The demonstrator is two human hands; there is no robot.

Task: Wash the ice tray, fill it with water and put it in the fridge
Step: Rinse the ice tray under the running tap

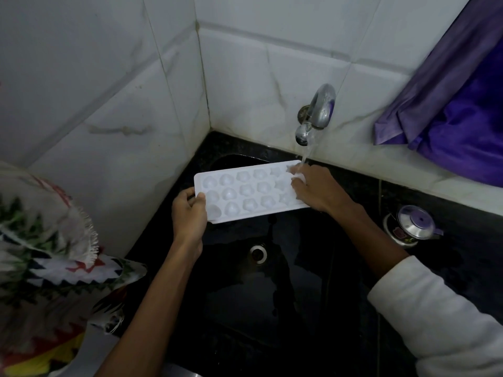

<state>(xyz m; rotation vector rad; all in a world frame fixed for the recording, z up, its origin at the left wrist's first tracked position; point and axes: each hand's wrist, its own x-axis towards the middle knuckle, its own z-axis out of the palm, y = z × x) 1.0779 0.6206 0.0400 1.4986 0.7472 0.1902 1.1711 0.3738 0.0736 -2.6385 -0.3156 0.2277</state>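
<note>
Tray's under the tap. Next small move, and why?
Probably slide the tray rightward: the stream from the tap lands only on its right end, by the right hand, so the middle and left cells, near the left hand, get no water.

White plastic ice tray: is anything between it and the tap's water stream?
Nothing separate. Water from the metal wall tap lands on the white plastic ice tray's right end, where the fingers of the right hand lie; the left hand grips its left end.
</note>
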